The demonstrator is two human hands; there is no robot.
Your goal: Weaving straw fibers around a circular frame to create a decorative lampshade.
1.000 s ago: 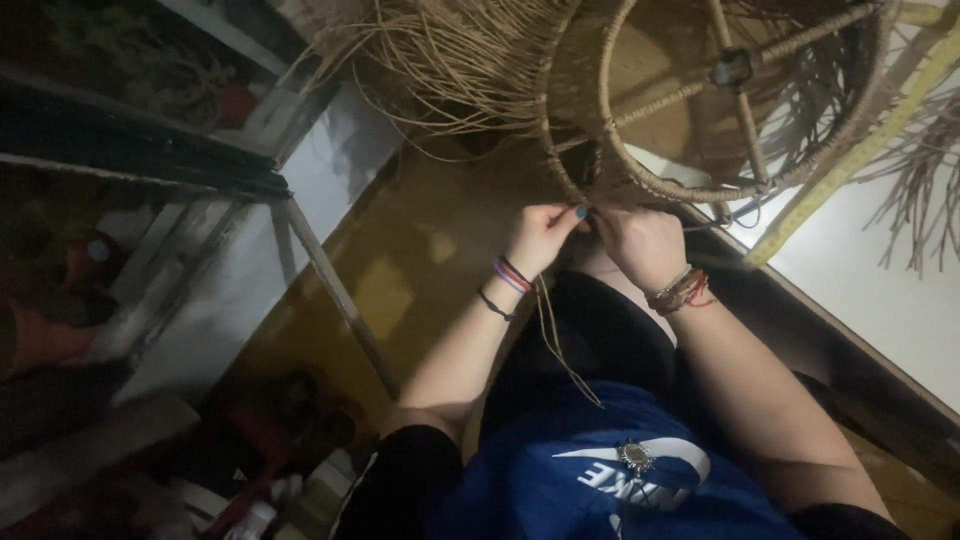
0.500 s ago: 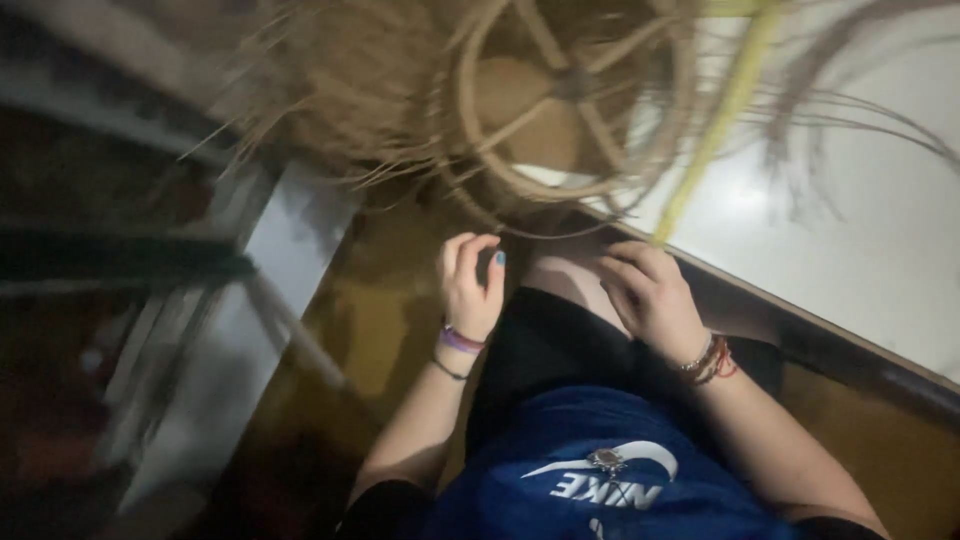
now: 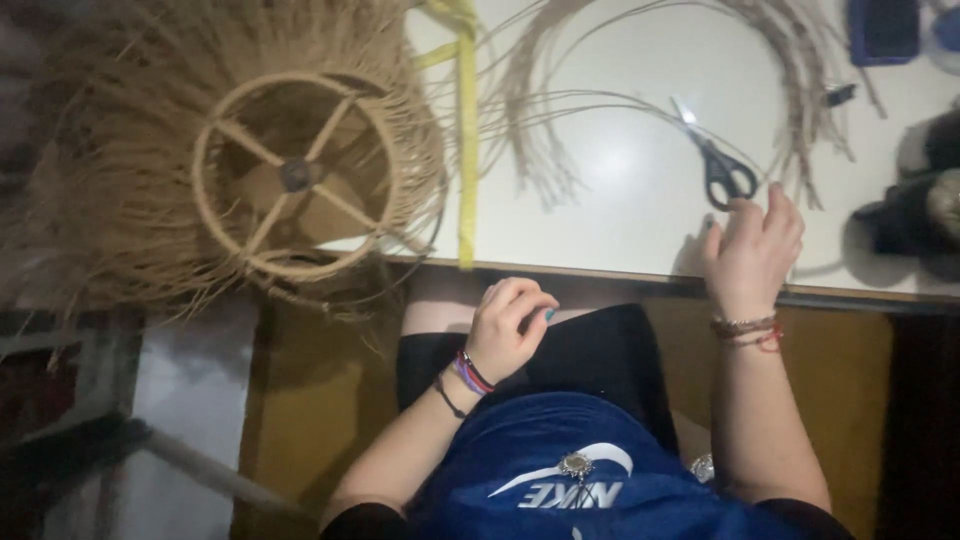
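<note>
My right hand [image 3: 752, 250] hovers over the white table [image 3: 620, 200], fingers apart, just below the black-handled scissors [image 3: 716, 160] and close to touching them. My left hand [image 3: 508, 325] rests curled above my lap, holding nothing that I can see. A round ring frame with cross spokes, hung with a fringe of straw-coloured fibres [image 3: 290, 175], lies at the table's left edge, partly overhanging it. A loose bundle of long fibres [image 3: 560, 110] curves across the table. A yellow tape strip [image 3: 466, 130] runs down beside the frame.
A dark blue flat object [image 3: 885, 30] lies at the table's far right corner. A dark bulky shape [image 3: 915, 210] sits at the right edge. Metal chair legs [image 3: 120, 440] stand on the floor at lower left.
Both hands have let go of the frame's fibres. My right hand has moved right, up onto the table towards the scissors. The view has swung right.
</note>
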